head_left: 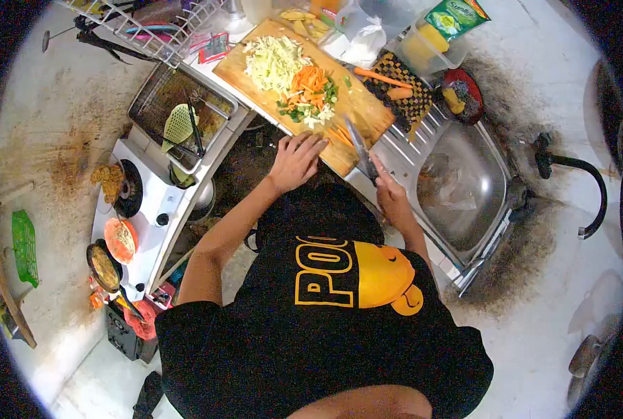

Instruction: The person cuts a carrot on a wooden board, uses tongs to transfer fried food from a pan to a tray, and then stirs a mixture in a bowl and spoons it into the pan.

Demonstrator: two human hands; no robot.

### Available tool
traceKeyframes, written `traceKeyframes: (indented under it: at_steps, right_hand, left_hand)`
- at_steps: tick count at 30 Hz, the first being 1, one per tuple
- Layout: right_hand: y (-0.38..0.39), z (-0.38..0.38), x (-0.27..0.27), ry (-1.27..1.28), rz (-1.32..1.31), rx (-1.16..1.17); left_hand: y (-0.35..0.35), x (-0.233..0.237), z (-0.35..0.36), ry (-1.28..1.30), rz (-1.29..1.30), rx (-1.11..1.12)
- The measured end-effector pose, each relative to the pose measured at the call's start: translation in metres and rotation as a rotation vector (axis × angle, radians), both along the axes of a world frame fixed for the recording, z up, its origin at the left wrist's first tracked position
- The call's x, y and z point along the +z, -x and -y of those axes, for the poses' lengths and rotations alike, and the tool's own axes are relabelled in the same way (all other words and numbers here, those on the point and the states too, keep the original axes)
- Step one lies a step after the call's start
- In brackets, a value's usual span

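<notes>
My right hand (391, 194) is closed around the handle of a knife (359, 145), whose blade points away from me over the wooden cutting board (371, 112). My left hand (297, 162) rests at the board's near edge with its fingers apart, and I see nothing held in it. Between the hand and the blade lie thin carrot strips (339, 134). Further up the board are heaps of shredded cabbage (275, 63), cut carrot (310, 85) and chopped green leaves (292, 110), with some small pale pieces beside them.
To the right is a steel sink (458, 192) with a black faucet (576, 162). Whole carrots (381, 77) lie on a checkered woven mat (417, 101). On the left stand a fryer basin (144, 105) with a green slotted ladle (179, 127) and a stove (151, 183) holding a pan (103, 269).
</notes>
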State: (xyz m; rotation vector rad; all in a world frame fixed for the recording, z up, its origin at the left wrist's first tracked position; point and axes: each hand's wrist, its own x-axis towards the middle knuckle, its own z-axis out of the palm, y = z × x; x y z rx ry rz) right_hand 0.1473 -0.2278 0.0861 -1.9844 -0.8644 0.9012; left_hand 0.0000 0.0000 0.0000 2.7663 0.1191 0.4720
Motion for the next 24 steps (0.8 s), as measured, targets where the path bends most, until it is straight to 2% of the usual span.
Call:
traceKeyframes:
  at_steps: [2, 4, 5, 6, 7, 11, 13, 15, 18, 20, 21, 23, 24]
  right_hand:
    - [-0.006, 0.002, 0.015, 0.088, 0.034, -0.033]
    - [-0.004, -0.009, 0.033, 0.151, -0.083, -0.147]
    - [-0.005, -0.003, 0.026, 0.151, -0.078, -0.160]
    - [-0.006, 0.007, 0.011, 0.064, 0.047, -0.141]
    - [-0.005, 0.009, 0.003, -0.030, 0.165, -0.119]
    - [0.008, 0.011, -0.002, -0.082, 0.198, -0.091]
    - [0.017, 0.006, 0.006, 0.026, 0.188, -0.146]
    - [0.021, 0.006, 0.012, -0.006, 0.140, -0.197]
    - [0.019, 0.013, 0.003, 0.023, 0.123, -0.194]
    - [0.015, 0.023, -0.009, 0.140, 0.175, -0.080]
    - [0.016, 0.023, -0.003, 0.131, 0.181, -0.086]
    - [0.020, 0.018, 0.019, 0.124, 0.079, 0.099]
    - [0.019, 0.012, 0.026, 0.265, 0.038, 0.162]
  left_hand:
    - [-0.006, 0.009, 0.005, 0.141, 0.088, 0.073]
    - [-0.010, 0.020, -0.002, 0.062, 0.099, 0.111]
    - [-0.016, 0.023, 0.001, 0.027, 0.123, 0.166]
    - [-0.028, 0.042, 0.006, 0.049, 0.140, 0.200]
    - [-0.034, 0.044, 0.004, 0.046, 0.141, 0.192]
    - [-0.060, 0.048, -0.006, -0.042, 0.100, 0.087]
    - [-0.067, 0.051, -0.011, -0.180, -0.026, -0.019]
    - [-0.072, 0.053, -0.013, -0.176, 0.014, -0.050]
    - [-0.075, 0.059, -0.021, -0.120, -0.059, -0.082]
    - [-0.066, 0.075, -0.028, -0.049, -0.106, 0.070]
    - [-0.061, 0.085, -0.031, -0.059, -0.099, 0.066]
    - [-0.045, 0.100, -0.035, 0.169, 0.108, 0.370]
    - [-0.040, 0.100, -0.036, 0.159, 0.110, 0.361]
